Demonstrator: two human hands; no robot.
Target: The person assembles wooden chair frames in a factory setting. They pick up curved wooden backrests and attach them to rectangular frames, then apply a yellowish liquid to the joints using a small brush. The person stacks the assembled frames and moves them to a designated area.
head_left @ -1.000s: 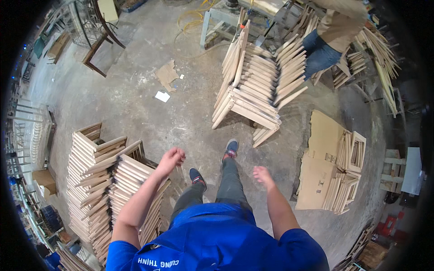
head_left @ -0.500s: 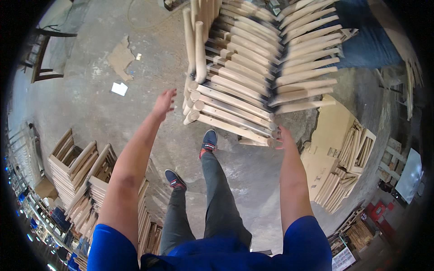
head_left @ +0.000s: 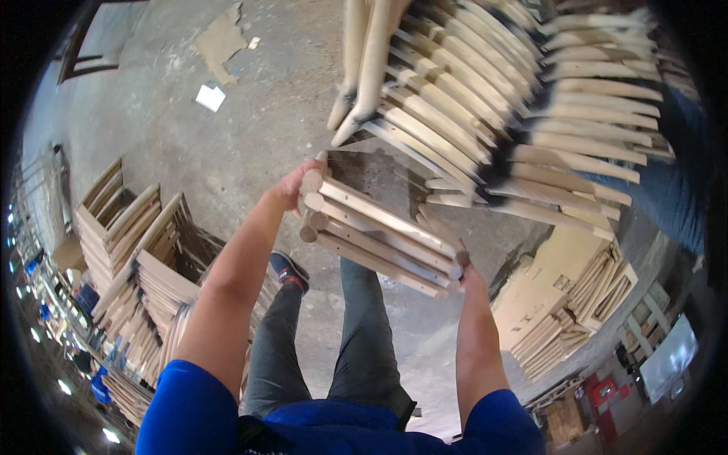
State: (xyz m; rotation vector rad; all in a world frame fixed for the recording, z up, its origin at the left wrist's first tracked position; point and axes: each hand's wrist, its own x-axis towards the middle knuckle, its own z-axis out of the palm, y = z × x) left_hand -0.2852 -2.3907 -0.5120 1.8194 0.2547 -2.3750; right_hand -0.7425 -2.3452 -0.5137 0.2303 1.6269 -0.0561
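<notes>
Between my two hands is a small bundle of light wooden frames [head_left: 383,231], with pale rails and rounded leg ends. My left hand [head_left: 293,186] grips its left end by the round-ended legs. At the other end, my right hand [head_left: 472,277] holds the bundle, its fingers partly hidden behind the wood. Just beyond, a big stack of similar wooden frames [head_left: 444,95] stands at the far right. A gap of floor separates the held bundle from that stack.
Stacked wooden chair parts [head_left: 125,265] stand at my left. To the right, flattened cardboard [head_left: 535,292] lies beneath bundled wooden pieces [head_left: 565,326]. A torn cardboard scrap [head_left: 218,42] and a white sheet [head_left: 210,98] lie on the floor. Someone's blue clothing [head_left: 671,178] shows behind the big stack.
Both hands, open and reaching before, have closed on the end frames. The bundle has come off the big stack toward me, and the view has shifted.
</notes>
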